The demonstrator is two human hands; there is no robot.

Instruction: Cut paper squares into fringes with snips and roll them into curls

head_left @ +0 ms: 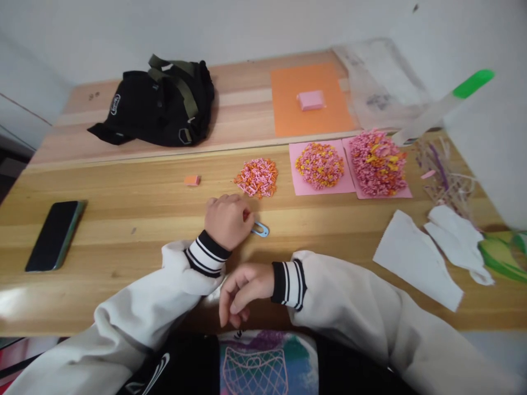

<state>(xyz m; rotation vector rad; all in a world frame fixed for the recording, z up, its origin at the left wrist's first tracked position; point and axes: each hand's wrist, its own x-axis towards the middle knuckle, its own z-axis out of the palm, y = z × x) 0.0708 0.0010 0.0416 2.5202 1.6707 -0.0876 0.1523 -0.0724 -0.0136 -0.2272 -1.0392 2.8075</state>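
The left hand (228, 222) is curled palm-down over the desk (156, 219), and a light-blue loop-shaped tool (265, 233) juts from beside its thumb. Whether the fingers grip the loop or merely cover its end, I cannot tell. Its long axis points rightward, tipped slightly toward the person — the left hand is clearly the nearer one. The right hand (247, 291) sits closer to the body, fingers loosely bent, nothing visible in it. Just beyond the left hand, a little to its right, lies a loose pile of pink and orange bits (258, 176); a small orange-and-pink block (192, 180) lies farther left.
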